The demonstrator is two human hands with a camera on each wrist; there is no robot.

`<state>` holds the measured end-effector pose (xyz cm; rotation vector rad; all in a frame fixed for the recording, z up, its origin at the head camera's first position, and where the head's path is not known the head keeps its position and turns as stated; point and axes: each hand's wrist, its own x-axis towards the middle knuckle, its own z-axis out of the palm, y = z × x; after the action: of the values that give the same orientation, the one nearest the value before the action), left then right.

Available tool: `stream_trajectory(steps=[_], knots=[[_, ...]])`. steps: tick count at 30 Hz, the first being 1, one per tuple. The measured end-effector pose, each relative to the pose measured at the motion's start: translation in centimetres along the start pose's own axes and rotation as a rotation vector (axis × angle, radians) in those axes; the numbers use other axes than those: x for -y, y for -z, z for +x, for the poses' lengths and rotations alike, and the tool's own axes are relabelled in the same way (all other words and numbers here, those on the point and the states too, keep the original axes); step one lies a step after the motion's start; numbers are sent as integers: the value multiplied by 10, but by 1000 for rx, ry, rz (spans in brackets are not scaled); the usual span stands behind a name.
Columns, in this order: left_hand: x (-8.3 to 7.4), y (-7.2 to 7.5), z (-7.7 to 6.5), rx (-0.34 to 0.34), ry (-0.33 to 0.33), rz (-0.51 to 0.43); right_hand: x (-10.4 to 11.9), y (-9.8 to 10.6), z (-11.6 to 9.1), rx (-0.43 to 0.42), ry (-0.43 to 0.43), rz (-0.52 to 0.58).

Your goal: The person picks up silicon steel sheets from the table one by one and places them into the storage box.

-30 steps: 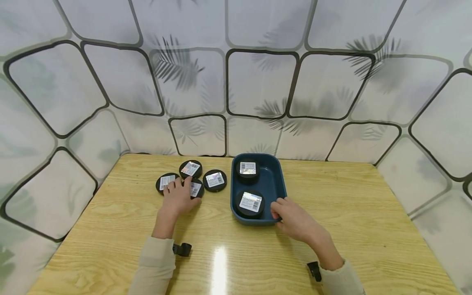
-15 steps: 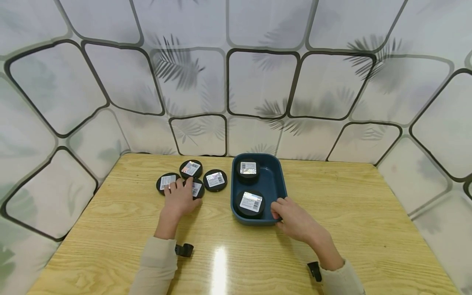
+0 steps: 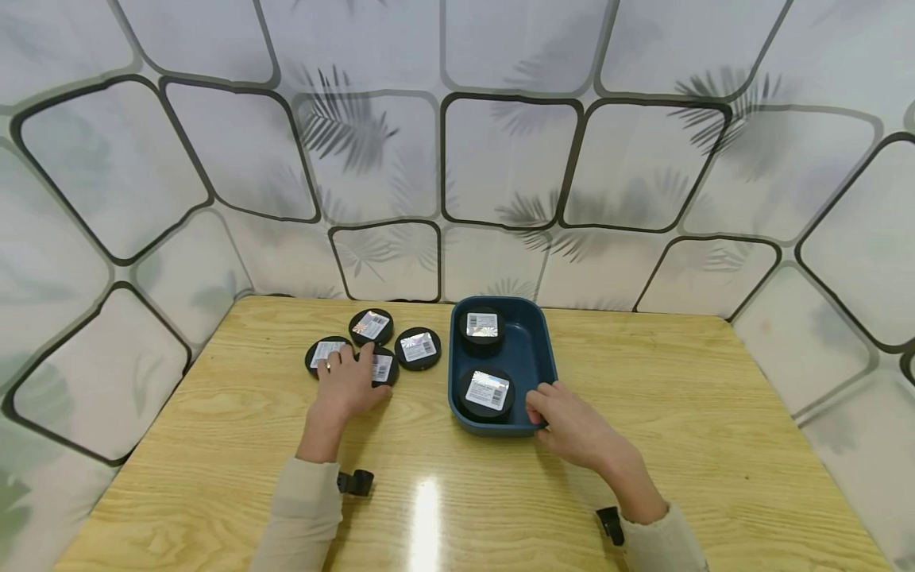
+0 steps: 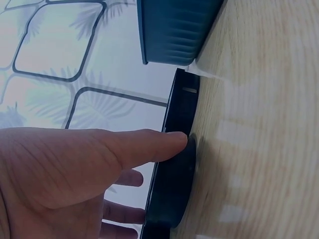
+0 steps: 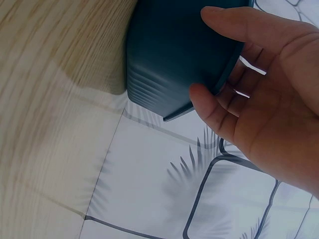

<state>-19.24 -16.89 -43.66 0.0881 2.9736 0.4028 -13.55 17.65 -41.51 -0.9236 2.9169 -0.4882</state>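
Four-finger contact is partly hidden as my left hand (image 3: 350,383) spans a flat black disc (image 3: 384,367) with a white label, its thumb against the near edge. Other fingers of that hand reach onto a second labelled disc (image 3: 327,350) at its left. In the left wrist view the thumb touches the side of the black disc (image 4: 174,191), which lies on the wood. My right hand (image 3: 575,425) grips the near right corner of a blue rectangular box (image 3: 549,349), thumb outside the wall (image 5: 172,55). Inside the box are black discs at the back (image 3: 481,327) and front (image 3: 487,393).
Two more labelled discs, one at the back (image 3: 371,326) and one nearer the box (image 3: 418,348), lie on the wooden table (image 3: 679,397). A patterned cloth wall (image 3: 507,167) stands close behind the table and box.
Both hands stay almost in place. The two discs under my left hand sit very slightly further right than before. The right hand keeps its hold on the box corner.
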Motion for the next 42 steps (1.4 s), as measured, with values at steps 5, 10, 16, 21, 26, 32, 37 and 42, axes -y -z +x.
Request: stream_trajectory(steps=[5,10,16,21,26,32,37,42], knots=[[1,1,0,-8,-4,1,0,0,0,-3,0,-5],[1,0,1,1,16,-18,0,1,0,-2,1,-6],[2,-2,2,-10,31,-15,1,1,-1,-3,4,-1],[3,-3,3,-25,20,-3,1,0,0,4,4,-6],[3,-3,4,-28,4,19,1,0,0,7,0,-1],[2,-2,4,-19,-2,33,1,1,0,9,-4,0],[3,-4,4,-26,-8,32,1,0,0,5,-2,-4],[2,-3,4,-19,-22,24,1,0,0,7,-3,-3]])
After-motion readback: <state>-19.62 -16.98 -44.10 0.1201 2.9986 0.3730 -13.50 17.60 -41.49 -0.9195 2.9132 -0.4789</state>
